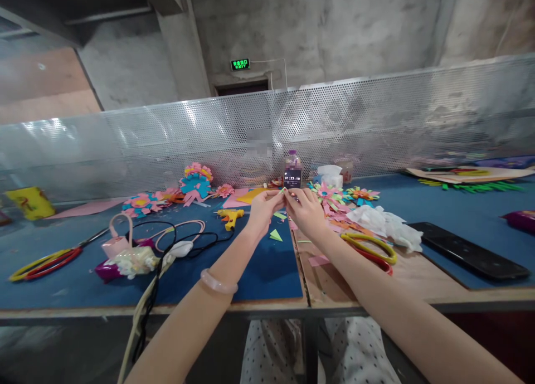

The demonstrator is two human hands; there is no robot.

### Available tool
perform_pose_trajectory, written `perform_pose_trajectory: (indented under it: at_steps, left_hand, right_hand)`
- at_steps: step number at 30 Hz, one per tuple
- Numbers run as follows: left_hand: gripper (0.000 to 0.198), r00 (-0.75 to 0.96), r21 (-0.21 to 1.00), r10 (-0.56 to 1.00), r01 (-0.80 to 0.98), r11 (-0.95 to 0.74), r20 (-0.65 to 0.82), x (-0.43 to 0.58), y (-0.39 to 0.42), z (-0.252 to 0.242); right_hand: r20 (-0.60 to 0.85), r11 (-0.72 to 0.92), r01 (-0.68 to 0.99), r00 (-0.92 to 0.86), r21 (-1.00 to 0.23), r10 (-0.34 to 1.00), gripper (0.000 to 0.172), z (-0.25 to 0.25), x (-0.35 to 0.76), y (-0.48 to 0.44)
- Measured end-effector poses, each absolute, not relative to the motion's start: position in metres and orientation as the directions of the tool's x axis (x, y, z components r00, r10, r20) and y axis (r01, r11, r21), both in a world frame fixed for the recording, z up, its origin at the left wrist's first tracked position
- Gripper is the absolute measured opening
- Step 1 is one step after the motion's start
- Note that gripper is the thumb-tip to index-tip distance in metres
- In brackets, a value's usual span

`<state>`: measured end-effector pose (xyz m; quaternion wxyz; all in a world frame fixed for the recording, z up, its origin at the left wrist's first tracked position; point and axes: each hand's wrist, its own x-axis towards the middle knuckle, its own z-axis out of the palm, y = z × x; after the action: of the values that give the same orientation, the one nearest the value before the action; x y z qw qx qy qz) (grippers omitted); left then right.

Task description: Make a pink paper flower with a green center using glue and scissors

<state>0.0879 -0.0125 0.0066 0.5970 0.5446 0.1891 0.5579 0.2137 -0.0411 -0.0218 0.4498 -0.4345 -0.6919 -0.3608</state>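
Note:
My left hand (266,207) and my right hand (304,205) meet over the middle of the table, fingertips pinched together. Between them is a small light green piece of paper (284,190), mostly covered by the fingers. Light green paper scraps (276,235) lie on the blue mat just below my hands. To the left rests a yellow glue gun (230,217). Behind my hands a phone (292,178) showing a timer leans upright against a bottle (292,159) with a purple cap.
Paper flowers (195,184) stand at the back left, and more paper flowers (328,194) sit right of the phone. Scissors (45,264) lie far left; another yellow-and-red pair (370,244) is beside my right forearm. Cables (196,244), crumpled tissue (387,226) and a black phone (468,250) also lie about.

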Motion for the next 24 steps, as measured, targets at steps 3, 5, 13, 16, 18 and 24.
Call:
perform_pose_trajectory:
  at_steps: [3,5,13,16,18,24]
  left_hand:
    - [0.026,0.293,0.863,0.88,-0.458,-0.214,0.374,0.087,-0.012,0.007]
    - [0.025,0.284,0.864,0.886,-0.457,-0.211,0.367,0.086,-0.012,0.007]
    - [0.023,0.267,0.876,0.902,-0.438,-0.2,0.339,0.085,-0.015,0.011]
    - [0.023,0.259,0.883,0.908,-0.425,-0.198,0.329,0.086,-0.017,0.011]
    - [0.022,0.253,0.886,0.911,-0.42,-0.198,0.324,0.087,-0.018,0.011]
    - [0.021,0.254,0.894,0.919,-0.411,-0.18,0.301,0.089,-0.014,0.005]
  right_hand:
    - [0.942,0.426,0.903,-0.187,0.054,0.277,0.027,-0.021,0.213,-0.04]
    - [0.952,0.467,0.884,-0.134,-0.011,0.275,0.025,-0.02,0.214,-0.039]
    - [0.953,0.549,0.823,-0.033,-0.146,0.302,0.017,-0.021,0.223,-0.028]
    - [0.953,0.534,0.84,-0.076,-0.097,0.294,0.016,-0.023,0.225,-0.025]
    - [0.951,0.506,0.861,-0.108,-0.057,0.29,0.016,-0.023,0.226,-0.024]
    - [0.923,0.407,0.91,-0.224,0.083,0.312,0.017,-0.021,0.224,-0.029]
